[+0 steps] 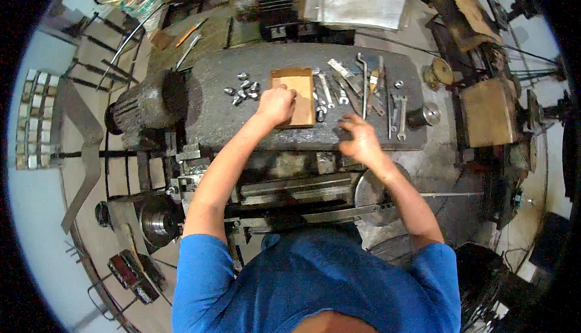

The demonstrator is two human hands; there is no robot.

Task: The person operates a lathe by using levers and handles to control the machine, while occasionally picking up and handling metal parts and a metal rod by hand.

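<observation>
A shallow open cardboard box (304, 121) lies on the dark work surface in front of me. My left hand (278, 104) is closed over its left wall, fingertips inside; whatever they grip is hidden. To the box's right, my right hand (359, 138) hovers near the surface's front edge, thumb and fingers apart with nothing visible between them. Several shiny metal sockets (244, 85) are scattered left of the box. More small metal pieces (321, 114) sit by its right wall, beside open-end wrenches (327, 91).
More wrenches (403, 118), a long-handled tool (364, 85) and a brush (374, 79) lie to the right. A metal cylinder (427, 115) stands at the right end, a motor (145, 102) at the left. Machine rails (296, 191) run between me and the surface.
</observation>
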